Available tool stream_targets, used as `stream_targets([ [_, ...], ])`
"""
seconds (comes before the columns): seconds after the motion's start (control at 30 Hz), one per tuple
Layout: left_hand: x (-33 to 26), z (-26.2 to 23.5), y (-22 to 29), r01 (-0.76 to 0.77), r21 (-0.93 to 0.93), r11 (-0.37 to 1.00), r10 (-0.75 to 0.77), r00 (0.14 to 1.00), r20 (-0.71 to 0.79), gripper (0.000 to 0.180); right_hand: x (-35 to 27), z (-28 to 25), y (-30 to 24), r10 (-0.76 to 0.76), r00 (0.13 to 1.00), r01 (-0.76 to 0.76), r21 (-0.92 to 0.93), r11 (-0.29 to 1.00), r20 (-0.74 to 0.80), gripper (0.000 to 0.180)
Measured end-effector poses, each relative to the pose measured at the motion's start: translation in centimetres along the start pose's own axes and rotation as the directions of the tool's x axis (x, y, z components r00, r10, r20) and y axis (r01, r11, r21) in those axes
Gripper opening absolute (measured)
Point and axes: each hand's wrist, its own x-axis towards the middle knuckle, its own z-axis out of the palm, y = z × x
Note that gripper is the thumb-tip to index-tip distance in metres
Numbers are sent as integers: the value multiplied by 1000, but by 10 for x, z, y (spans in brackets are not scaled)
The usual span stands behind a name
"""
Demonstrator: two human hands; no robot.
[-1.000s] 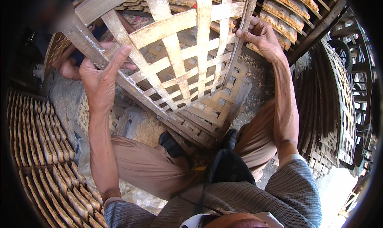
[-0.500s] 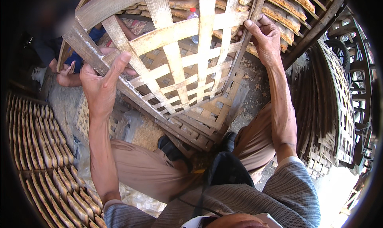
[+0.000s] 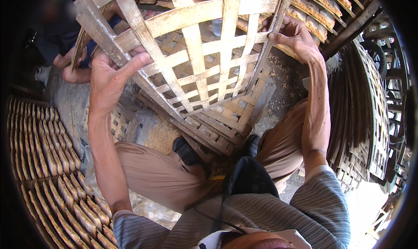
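A woven bamboo tray (image 3: pixel 191 38) with a wooden frame stands tilted in front of me, its far part cut off by the upper picture edge. My left hand (image 3: pixel 111 77) is closed round its left rail, the thumb lying over the slats on the inner side. On the right rail, the fingers and thumb of my right hand (image 3: pixel 296 39) pinch the wood. The tray's lower corner comes down over another woven bamboo tray (image 3: pixel 226 116), lying low between my feet. No loose piece shows on the slats I hold.
At the left stand rows of thin brownish slabs (image 3: pixel 48 149). More slabs on racks (image 3: pixel 311 14) fill the upper right. Woven trays (image 3: pixel 355 105) are stacked upright at right. A co-worker's hands (image 3: pixel 72 68) hold another tray (image 3: pixel 82 42). Behind the slats stands a red-capped bottle (image 3: pixel 216 28).
The tray has shifted slightly up and to the right. Both hands have moved with it, and my right hand now grips somewhat lower along the rail.
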Motion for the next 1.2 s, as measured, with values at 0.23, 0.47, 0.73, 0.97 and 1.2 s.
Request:
stream_targets([
  [0.23, -4, -6, -9, 68, 283, 957, -96, 992, 85, 16, -3, 22, -1, -31, 997, 21, -151, 988, -64, 28],
  [0.47, -5, -1, -8, 100, 309, 946, -116, 993, 36, 16, -5, 32, 11, -27, 997, 13, -189, 982, -73, 42],
  [0.73, -5, 0, -12, 42, 302, 952, -62, 997, 55, 15, -12, 50, 22, -8, 968, -61, -267, 962, -251, 58],
  [0.97, -6, -4, -8, 32, 329, 944, -55, 997, 60, 15, -16, 45, 18, -69, 989, 40, -221, 974, -129, 58],
  [1.2, -4, -3, -17, -5, 271, 963, -13, 998, 65, 17, -15, 41, 24, -83, 980, 4, -397, 918, -183, 62],
])
